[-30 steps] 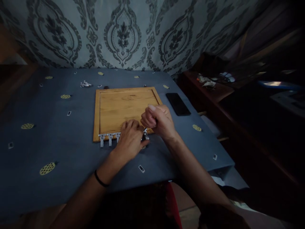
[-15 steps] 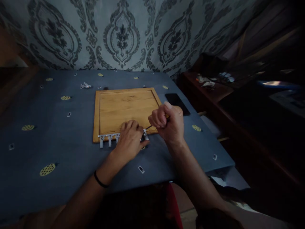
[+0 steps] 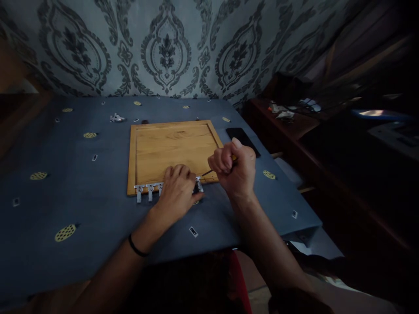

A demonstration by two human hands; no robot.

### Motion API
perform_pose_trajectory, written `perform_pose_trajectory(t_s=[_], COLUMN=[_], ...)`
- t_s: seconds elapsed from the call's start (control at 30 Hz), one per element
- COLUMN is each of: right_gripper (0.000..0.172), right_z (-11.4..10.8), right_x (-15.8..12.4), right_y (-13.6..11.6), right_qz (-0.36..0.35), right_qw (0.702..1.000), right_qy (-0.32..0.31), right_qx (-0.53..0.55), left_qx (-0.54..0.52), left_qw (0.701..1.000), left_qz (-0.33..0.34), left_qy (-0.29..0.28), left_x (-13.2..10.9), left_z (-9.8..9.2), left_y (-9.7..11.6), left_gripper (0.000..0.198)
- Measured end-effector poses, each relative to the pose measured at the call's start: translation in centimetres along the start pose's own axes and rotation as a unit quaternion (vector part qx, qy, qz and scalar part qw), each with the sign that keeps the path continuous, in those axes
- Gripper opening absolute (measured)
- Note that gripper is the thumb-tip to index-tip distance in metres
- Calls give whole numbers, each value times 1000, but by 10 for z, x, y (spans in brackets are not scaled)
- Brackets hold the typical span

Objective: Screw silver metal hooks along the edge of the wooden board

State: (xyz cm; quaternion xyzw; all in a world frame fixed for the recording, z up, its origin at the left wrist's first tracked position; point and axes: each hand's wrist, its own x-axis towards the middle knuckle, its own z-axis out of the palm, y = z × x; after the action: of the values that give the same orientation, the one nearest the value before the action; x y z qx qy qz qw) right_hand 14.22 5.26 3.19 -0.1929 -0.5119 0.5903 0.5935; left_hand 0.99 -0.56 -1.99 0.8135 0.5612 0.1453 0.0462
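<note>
A wooden cabinet door lies flat on the table, its near edge lined with several metal cabinet hinges. Over that edge my left hand is bent, thumb and fingers around the rightmost hinge, which is partly hidden under them. My right hand makes a fist around the handle of a screwdriver. Its thin shaft points left and down, with the tip close to the hinge; contact is too small to tell. Most of the handle is inside the fist.
A black phone lies right of the door. Another metal hinge rests at the back left on the blue patterned tablecloth. A patterned curtain hangs behind the table. Dark reddish furniture stands at the right.
My right hand has shifted slightly right with the screwdriver, and a bit more of the shaft shows. My left hand stays at the hinge.
</note>
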Motion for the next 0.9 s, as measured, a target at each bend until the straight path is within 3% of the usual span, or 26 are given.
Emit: perform_pose_trajectory(t_s=[0.27,0.4,0.5,0.7,0.9], right_gripper=[66,65,64,53,54], right_z=[-10,-19,-30,-76,-132], right_x=[-5,-7,-11,-14,-7], right_y=[-5,-9,-17,-29,-18], right_qz=[-6,-11,-24,-63,19], right_qw=[999,997,994,978,969], right_qy=[31,68,99,196,246], right_qx=[-33,-36,-42,-23,-30], left_qx=[12,-17,-52,-80,-128], left_qw=[1000,1000,997,973,910], left_qz=[6,4,-3,-115,-286], left_qy=[15,16,53,183,273], left_x=[1,-5,-17,-53,-81], left_z=[-2,-16,-32,-61,-60], left_y=[0,-2,-14,-81,-159], left_gripper=[38,30,18,28,35])
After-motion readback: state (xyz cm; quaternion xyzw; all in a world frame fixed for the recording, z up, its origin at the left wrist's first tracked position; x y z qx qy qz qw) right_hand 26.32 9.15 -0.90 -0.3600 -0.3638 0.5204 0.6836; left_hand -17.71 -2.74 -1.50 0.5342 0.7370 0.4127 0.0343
